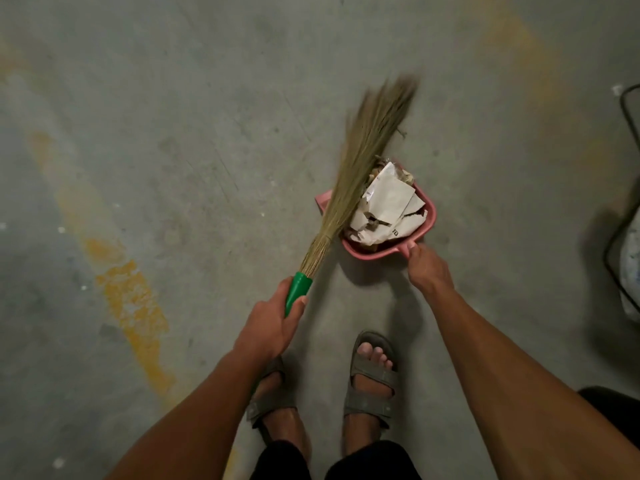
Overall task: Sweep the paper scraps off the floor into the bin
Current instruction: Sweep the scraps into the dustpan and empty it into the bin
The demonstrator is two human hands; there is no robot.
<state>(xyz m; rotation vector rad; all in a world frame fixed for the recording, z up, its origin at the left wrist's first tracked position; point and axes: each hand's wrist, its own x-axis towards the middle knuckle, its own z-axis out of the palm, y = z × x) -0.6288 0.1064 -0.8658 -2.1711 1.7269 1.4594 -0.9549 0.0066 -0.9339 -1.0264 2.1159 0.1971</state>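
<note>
We are standing on the bare concrete floor [173, 133], sandals [372, 379] planted just behind the work. Our left hand [273, 323] is the grip on the broom [360, 168], fingers wrapped tight around its green handle so the grass bristles are angling forward across the pan's left side; the tips are blurred, so we judge a stroke is under way. Our right hand [427, 268] is clamped on the handle of the pink dustpan [381, 249], holding it so the scraps are not spilling out. The paper scraps [388, 206] are piled inside the pan, crumpled and heaped above its rim. A few small bits [401, 131] are lying on the floor beyond the bristles. At the right edge, a dark-rimmed container [627, 188], probably the bin, is sitting near.
</note>
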